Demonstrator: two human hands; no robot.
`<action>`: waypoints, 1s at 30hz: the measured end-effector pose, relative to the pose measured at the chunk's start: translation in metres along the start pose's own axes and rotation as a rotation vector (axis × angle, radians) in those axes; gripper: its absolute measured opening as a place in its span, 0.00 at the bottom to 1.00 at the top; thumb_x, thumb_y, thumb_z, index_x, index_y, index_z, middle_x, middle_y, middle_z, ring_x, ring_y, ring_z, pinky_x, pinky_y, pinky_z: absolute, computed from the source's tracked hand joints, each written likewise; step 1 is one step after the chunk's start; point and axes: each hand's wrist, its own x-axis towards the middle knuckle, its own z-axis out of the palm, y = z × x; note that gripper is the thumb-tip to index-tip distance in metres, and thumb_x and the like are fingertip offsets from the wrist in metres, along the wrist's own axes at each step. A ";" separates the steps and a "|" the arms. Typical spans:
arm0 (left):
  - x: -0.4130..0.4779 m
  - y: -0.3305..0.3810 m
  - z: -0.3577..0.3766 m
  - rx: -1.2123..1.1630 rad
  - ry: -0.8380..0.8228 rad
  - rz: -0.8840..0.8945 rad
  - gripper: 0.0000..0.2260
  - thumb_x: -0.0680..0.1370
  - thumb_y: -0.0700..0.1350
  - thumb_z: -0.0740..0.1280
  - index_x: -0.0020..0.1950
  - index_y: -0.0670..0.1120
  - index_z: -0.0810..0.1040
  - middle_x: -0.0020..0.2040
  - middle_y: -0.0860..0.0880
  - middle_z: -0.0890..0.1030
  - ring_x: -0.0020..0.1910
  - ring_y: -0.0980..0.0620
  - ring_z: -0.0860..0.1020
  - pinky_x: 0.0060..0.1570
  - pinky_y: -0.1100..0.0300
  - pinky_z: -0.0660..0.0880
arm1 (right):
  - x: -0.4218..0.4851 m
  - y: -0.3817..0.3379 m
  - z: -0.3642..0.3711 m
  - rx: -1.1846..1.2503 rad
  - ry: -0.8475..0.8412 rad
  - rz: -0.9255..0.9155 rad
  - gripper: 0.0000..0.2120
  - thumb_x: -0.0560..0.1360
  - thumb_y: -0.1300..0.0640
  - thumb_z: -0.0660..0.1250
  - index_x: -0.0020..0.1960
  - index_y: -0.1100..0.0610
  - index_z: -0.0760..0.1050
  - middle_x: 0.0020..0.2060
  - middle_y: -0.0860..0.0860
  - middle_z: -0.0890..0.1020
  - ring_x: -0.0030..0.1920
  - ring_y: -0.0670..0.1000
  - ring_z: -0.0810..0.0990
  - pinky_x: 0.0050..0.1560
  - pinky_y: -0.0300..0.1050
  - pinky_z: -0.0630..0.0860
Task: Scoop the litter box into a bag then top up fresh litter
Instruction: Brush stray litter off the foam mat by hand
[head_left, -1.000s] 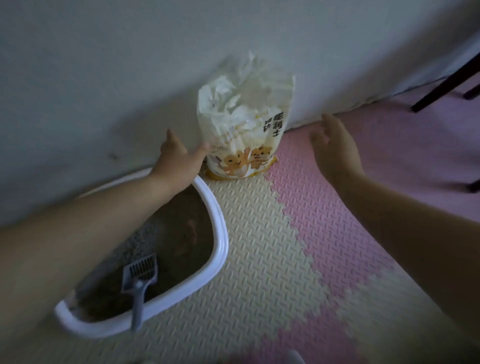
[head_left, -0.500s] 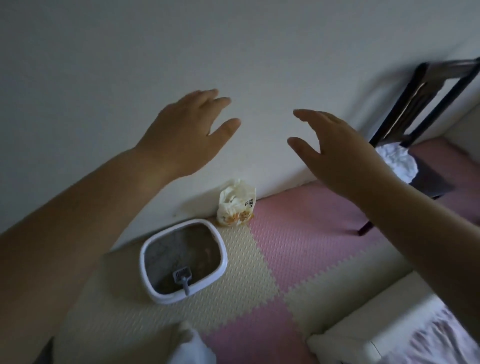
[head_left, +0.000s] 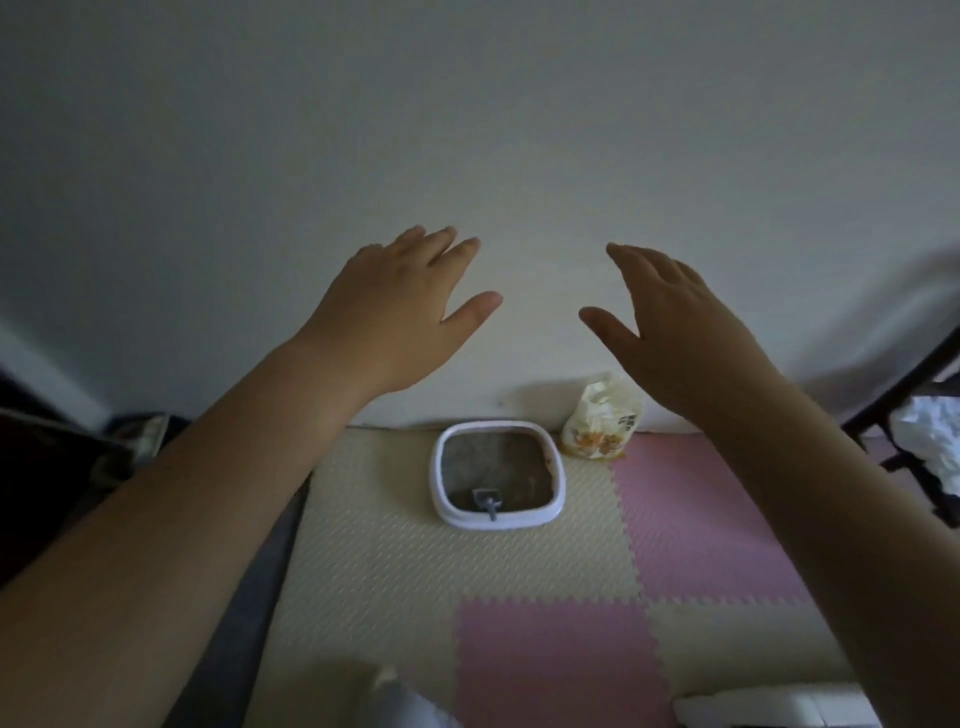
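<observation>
Left hand (head_left: 400, 312) held up before wall, fingers spread, empty. Below, white litter box (head_left: 530, 520) on foam-mat floor against wall, grey scoop (head_left: 487, 501) lying inside; crumpled litter bag (head_left: 602, 421) just beside its far right corner. Right hand (head_left: 675, 332) likewise empty, fingers relaxed. Risk: soft bag may slump and spill granules if gripped low.

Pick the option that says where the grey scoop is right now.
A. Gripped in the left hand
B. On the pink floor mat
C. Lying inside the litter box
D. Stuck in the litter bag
C: the grey scoop lies inside the litter box with its handle at the near rim, while the left hand and the right hand are raised and hold nothing.
</observation>
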 end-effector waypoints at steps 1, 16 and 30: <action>-0.016 -0.015 -0.004 0.012 0.034 -0.010 0.30 0.80 0.63 0.45 0.78 0.48 0.54 0.78 0.47 0.56 0.76 0.48 0.54 0.72 0.48 0.56 | 0.000 -0.020 0.004 0.001 -0.006 -0.026 0.31 0.79 0.43 0.57 0.75 0.58 0.56 0.73 0.54 0.64 0.73 0.54 0.59 0.71 0.47 0.58; -0.148 -0.285 0.036 0.076 -0.053 -0.198 0.32 0.80 0.62 0.44 0.78 0.48 0.42 0.79 0.47 0.42 0.77 0.47 0.42 0.75 0.48 0.44 | 0.090 -0.289 0.170 0.145 -0.044 -0.170 0.35 0.79 0.40 0.52 0.77 0.61 0.49 0.76 0.56 0.54 0.76 0.54 0.50 0.74 0.46 0.48; -0.053 -0.379 0.266 -0.091 -0.107 -0.263 0.29 0.82 0.56 0.48 0.78 0.42 0.48 0.79 0.42 0.48 0.77 0.43 0.45 0.74 0.48 0.43 | 0.189 -0.207 0.405 0.081 -0.270 -0.093 0.32 0.80 0.43 0.52 0.76 0.62 0.51 0.77 0.59 0.51 0.77 0.58 0.45 0.76 0.53 0.47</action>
